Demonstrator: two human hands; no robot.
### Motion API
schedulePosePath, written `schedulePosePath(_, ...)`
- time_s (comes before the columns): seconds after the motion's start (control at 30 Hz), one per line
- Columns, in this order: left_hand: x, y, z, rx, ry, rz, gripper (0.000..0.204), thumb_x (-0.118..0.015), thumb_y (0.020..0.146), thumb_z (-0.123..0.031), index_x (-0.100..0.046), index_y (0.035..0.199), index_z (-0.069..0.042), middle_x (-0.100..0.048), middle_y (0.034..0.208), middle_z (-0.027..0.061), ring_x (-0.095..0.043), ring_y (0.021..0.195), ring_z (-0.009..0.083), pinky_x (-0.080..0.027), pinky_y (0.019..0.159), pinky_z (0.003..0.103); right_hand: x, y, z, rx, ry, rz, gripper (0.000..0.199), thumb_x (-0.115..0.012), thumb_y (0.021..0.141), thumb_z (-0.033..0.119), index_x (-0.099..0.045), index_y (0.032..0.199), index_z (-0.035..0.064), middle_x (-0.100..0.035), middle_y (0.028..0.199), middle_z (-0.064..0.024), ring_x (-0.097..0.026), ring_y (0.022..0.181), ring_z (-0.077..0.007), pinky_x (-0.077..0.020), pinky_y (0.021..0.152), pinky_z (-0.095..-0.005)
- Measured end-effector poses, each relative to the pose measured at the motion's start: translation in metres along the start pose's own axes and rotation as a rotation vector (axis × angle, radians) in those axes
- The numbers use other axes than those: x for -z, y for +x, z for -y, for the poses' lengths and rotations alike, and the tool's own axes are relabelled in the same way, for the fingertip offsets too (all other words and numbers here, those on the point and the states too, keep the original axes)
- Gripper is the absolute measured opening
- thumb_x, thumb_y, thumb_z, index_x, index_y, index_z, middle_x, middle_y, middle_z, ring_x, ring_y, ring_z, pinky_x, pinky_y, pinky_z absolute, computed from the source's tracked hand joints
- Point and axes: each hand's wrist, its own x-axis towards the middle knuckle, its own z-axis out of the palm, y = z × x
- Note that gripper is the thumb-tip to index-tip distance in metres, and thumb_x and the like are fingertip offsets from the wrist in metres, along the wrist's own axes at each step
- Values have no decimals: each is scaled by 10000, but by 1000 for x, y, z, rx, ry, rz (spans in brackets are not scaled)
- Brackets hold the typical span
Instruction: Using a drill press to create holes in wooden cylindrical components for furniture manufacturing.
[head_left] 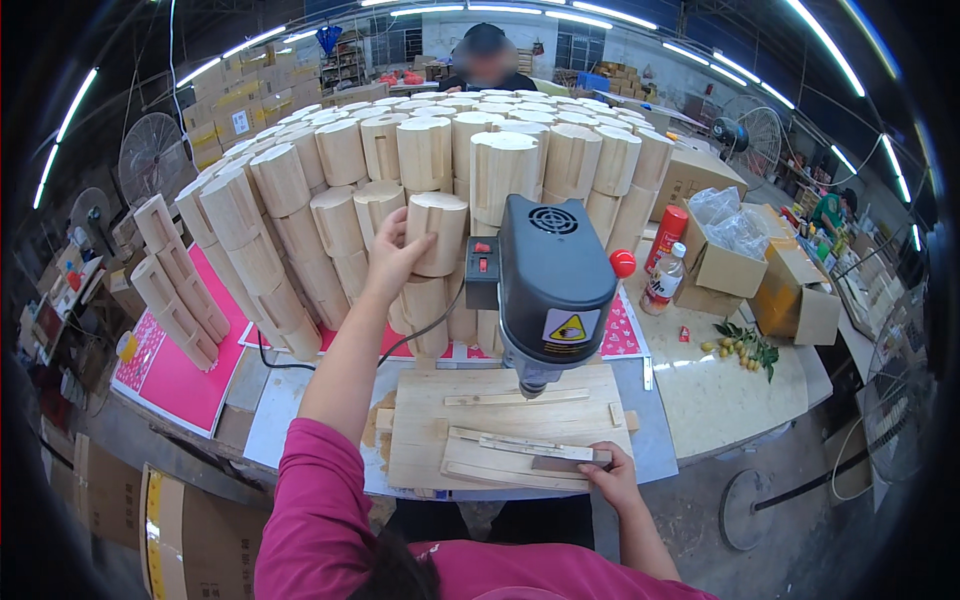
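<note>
Reaching up to the stacked wood, my left hand (393, 256) has its fingers and thumb around a short wooden cylinder (437, 235) on top of a front stack. My right hand (614, 477) is closed on the end of a flat grey-brown strip (568, 463), which lies against the wooden rails on the jig board (415, 425). Between the stacks and the board stands a dark bench drill press (555, 280); its chuck (537, 380) hangs above the board. Whether the cylinder is lifted off the one beneath it, I cannot tell.
Many wooden cylinders (425, 150) are stacked across the table's far side. Slotted wooden pieces (175, 300) stand at the left. On the right are a bottle (662, 280), a red can (666, 238), open cartons (722, 270) and fruit on a sprig (742, 350). Someone sits beyond the stacks.
</note>
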Motion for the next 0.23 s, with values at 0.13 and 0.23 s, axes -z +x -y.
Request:
schedulePosePath(0.13, 21, -42, -38, -33, -6, -128, 584, -694, 752, -105, -396, 1239, 23, -585, 1066, 138, -572, 956, 170, -464, 806, 278, -2, 5, 2, 29, 44, -2, 264, -675, 722, -30, -548, 942, 44, -581, 847, -5, -543, 763, -71, -446, 657, -215)
schedulePosePath(0.23, 43, -82, -58, 108, -53, 7, 584, -692, 761, -110, -396, 1248, 14, -575, 1113, 152, -565, 992, 169, -450, 841, 279, 1, 5, -1, 18, 44, 9, 312, -654, 710, -64, -525, 971, 47, -574, 915, -19, -554, 838, -108, -456, 743, -244)
